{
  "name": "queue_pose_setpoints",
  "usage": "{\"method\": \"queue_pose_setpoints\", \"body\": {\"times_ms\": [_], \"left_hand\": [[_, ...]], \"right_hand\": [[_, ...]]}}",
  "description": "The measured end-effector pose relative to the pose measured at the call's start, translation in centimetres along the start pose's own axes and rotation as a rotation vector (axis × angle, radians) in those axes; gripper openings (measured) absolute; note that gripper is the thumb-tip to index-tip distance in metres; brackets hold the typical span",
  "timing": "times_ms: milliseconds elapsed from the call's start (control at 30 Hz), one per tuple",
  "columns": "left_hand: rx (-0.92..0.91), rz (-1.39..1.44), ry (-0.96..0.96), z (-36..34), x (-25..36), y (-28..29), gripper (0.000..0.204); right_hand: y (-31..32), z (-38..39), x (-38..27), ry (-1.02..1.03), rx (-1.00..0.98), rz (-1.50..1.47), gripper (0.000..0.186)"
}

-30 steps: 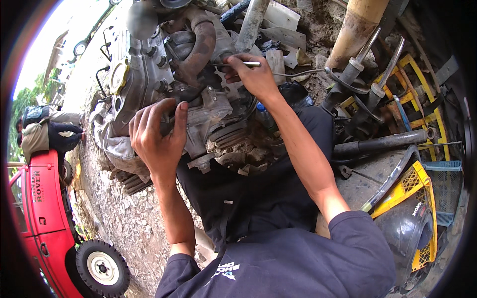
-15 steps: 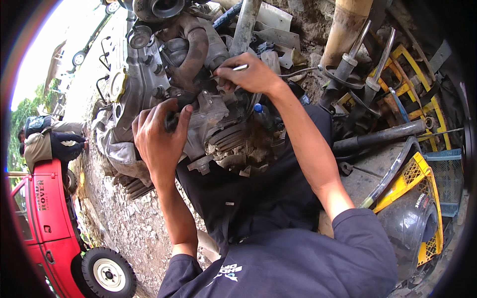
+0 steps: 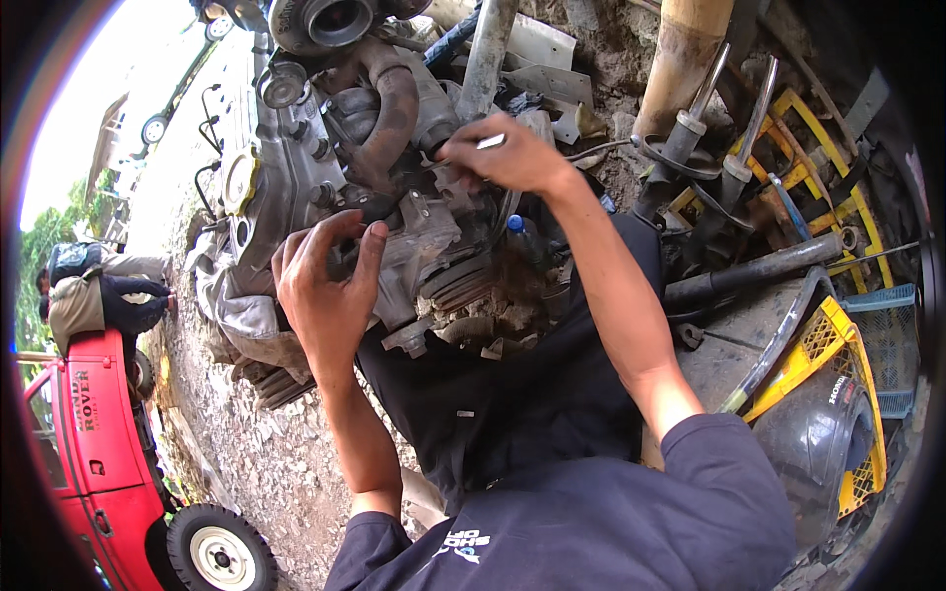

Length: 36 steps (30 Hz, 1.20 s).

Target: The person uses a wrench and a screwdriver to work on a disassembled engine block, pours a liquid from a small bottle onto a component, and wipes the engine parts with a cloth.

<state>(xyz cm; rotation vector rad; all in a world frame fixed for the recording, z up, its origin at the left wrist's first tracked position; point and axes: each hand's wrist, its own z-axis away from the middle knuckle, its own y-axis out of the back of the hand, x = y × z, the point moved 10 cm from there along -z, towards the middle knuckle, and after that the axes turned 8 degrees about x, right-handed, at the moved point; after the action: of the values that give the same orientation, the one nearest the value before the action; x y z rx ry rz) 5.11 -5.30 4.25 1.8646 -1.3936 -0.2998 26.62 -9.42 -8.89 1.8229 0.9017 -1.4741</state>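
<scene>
Engine (image 3: 325,167): a grimy grey engine block lies on the gravel ground (image 3: 286,463), far and left of centre, its rusty curved pipe (image 3: 394,108) uppermost and a round turbo mouth at the far edge.
Red vehicle (image 3: 89,463): parked near left, one white wheel showing; a crouching person (image 3: 94,291) works just beyond it, apart from the engine.
Scrap pile: to the right, a yellow crate (image 3: 838,355), a dark helmet-like shell (image 3: 808,443), two shock absorbers (image 3: 690,138) and a long steel tube (image 3: 759,271) lie heaped together.
Left hand (image 3: 325,291): fingers curled and partly closed over the near side of the engine's ribbed alloy housing (image 3: 434,246); it seems to brace the casting, but whether it grips a small part beneath is hidden.
Right hand (image 3: 512,158): closed in a pinch on a slim metal tool (image 3: 490,141), whose bright end sticks out above the knuckles; its working tip is buried among the fittings beside the rusty pipe.
Plastic bottle (image 3: 514,227): a blue cap shows just under the right wrist.
Step in hand: by my reading, working at a fastener or clip on top of the housing while the other hand steadies it.
Next move calls for: probably keeping the tool seated square on the fitting, with firm counter-pressure from the left; a slip could send the knuckles into the sharp cast edges.
</scene>
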Motion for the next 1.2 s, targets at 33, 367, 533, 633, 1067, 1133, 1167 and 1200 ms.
{"method": "queue_pose_setpoints", "body": {"times_ms": [33, 367, 533, 633, 1067, 1133, 1167, 1200], "left_hand": [[0.016, 0.017, -0.001, 0.0, -0.1, 0.2, 0.022], [-0.023, 0.163, 0.025, -0.4, -0.4, -0.2, 0.019], [0.038, 0.157, 0.016, -0.2, -1.1, 0.4, 0.019], [0.020, 0.172, 0.017, -0.3, -0.6, 0.2, 0.019], [0.054, 0.183, 0.036, -0.1, -1.0, 0.6, 0.020], [0.046, 0.186, 0.032, -0.2, -0.5, 0.3, 0.020], [0.041, 0.186, 0.036, -0.2, -0.3, 0.2, 0.020], [0.044, 0.170, 0.047, -0.2, -0.7, 0.4, 0.020]], "right_hand": [[1.4, -0.6, -0.7, 0.057, 0.078, 0.037, 0.030], [0.0, 0.1, -0.2, 0.418, 0.342, 0.163, 0.026], [1.1, -0.4, 0.9, -0.005, 0.124, -0.009, 0.027], [-0.1, 0.4, -2.0, 0.409, 0.298, 0.207, 0.022], [0.5, 0.2, -1.5, 0.174, 0.131, 0.090, 0.023], [-1.3, 0.5, -1.0, 0.409, 0.184, 0.152, 0.024], [-0.9, 1.5, -2.5, 0.725, 0.292, 0.339, 0.024], [-0.3, 0.3, -1.7, 0.491, 0.198, 0.234, 0.023]]}}
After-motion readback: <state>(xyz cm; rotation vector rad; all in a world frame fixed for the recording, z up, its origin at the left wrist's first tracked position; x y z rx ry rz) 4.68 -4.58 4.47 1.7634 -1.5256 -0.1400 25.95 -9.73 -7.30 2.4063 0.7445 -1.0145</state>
